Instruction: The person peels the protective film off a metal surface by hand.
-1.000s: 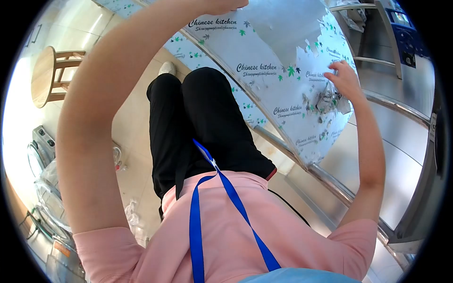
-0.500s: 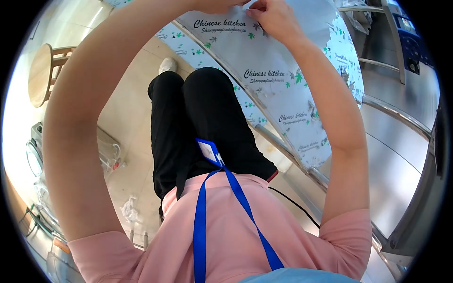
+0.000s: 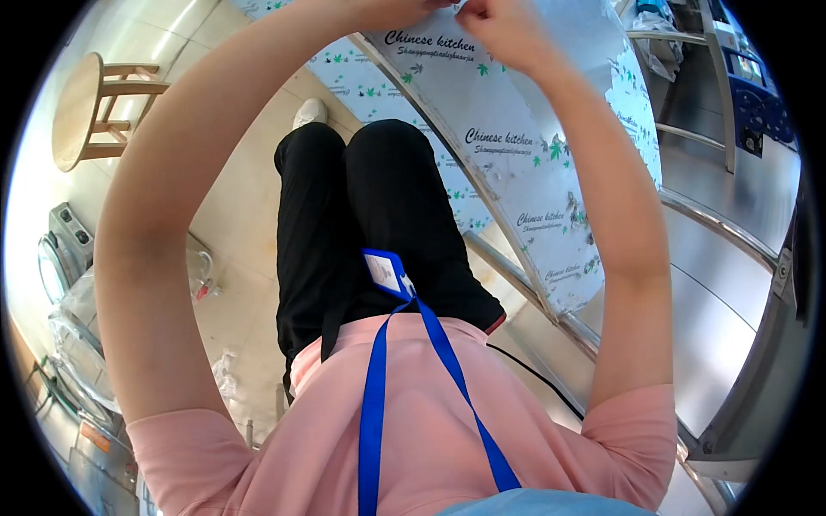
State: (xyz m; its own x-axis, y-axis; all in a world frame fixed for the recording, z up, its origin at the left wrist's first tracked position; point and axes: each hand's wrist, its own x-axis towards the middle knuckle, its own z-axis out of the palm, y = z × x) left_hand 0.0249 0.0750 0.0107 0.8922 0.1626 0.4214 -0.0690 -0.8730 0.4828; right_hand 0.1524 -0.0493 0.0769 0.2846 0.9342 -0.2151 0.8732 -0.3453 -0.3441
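Note:
Both hands meet at the top edge of the view, over a pale sheet (image 3: 508, 185) printed with "Chinese kitchen" and green leaves. My left hand (image 3: 391, 12) is partly cut off by the frame; the bit of its fingers that shows is bent together. Close beside it, my right hand (image 3: 506, 33) has its fingers curled inward in a pinch. Whatever lies between the fingertips is too small or out of view to make out. Worn, uneven edges and dark marks show along the right side of the sheet.
Metal rails (image 3: 723, 225) run beside and below the sheet. A round wooden stool (image 3: 77, 112) stands at left, with plastic-wrapped things (image 3: 82, 331) below it. A blue perforated basket (image 3: 766, 112) sits at upper right. A badge (image 3: 385, 272) hangs over my lap.
The view has shifted slightly, so the sheet and stool sit a little differently in it. My right hand's fingers have drawn a little apart from my left hand, still curled.

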